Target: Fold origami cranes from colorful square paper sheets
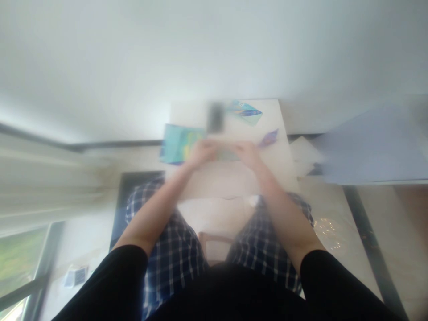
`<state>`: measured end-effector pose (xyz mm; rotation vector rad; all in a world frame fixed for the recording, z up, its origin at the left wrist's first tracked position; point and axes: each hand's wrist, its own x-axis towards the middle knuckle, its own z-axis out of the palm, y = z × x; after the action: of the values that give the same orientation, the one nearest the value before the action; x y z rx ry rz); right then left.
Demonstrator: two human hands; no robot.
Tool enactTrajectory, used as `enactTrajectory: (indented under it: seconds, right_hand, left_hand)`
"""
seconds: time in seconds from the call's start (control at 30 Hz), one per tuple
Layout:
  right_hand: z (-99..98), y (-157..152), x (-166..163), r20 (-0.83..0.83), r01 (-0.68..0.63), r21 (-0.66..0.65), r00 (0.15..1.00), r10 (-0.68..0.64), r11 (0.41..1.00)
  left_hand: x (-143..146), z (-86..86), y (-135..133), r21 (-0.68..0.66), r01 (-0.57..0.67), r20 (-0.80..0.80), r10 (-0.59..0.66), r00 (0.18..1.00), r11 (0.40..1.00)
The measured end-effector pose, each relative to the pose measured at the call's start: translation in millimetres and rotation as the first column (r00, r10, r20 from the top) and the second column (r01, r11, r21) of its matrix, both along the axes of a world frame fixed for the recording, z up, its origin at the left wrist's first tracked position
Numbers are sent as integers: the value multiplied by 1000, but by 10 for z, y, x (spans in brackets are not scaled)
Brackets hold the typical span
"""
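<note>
The picture is blurred by motion. Both my hands meet over a small pale table (234, 178). My left hand (202, 151) and my right hand (249, 153) rest on a pale greenish sheet of paper (227, 154) lying between them. The fingers are too smeared to tell whether they pinch it. A stack of blue-green sheets (177, 143) lies just left of my left hand. A dark phone-like thing (216, 117) lies beyond the hands. A folded blue-green paper shape (245, 111) sits at the far edge, and a small purple folded shape (268, 139) lies right of my right hand.
A large pale lilac surface (374, 147) stands at the right, with white sheets (304, 154) beside the table. My checked-trousered knees (174, 249) are under the table's near edge. A window (20, 263) shows at lower left, above a small box on the floor (76, 276).
</note>
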<state>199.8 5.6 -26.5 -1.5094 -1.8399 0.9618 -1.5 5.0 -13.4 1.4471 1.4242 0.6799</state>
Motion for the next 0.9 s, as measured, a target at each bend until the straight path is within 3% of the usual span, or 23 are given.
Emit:
enactTrajectory:
  seconds: [0.2, 0.37, 0.53, 0.6, 0.77, 0.9]
  right_hand:
    - [99, -12, -36, 112, -1, -31, 994, 4, 1000]
    - [175, -20, 3, 43, -43, -89, 998, 47, 995]
    - [148, -25, 1, 135, 62, -67, 989, -52, 996]
    - [167, -16, 6, 144, 37, -88, 989, -24, 995]
    - [223, -23, 62, 8, -119, -150, 993, 122, 982]
    - [192, -34, 147, 52, -90, -111, 994, 96, 990]
  left_hand:
    - [-22, -44, 6, -1, -81, -23, 80, 996, 997]
    - [-2, 29, -34, 47, -156, -65, 159, 985, 987]
    - [10, 67, -24, 129, -83, -256, 114, 960, 988]
    - [-6, 75, -3, 147, -68, -286, 108, 952, 987]
    - [-52, 113, 36, 176, -87, -202, 122, 972, 981]
    - [-147, 92, 107, 73, -11, -149, 22, 989, 997]
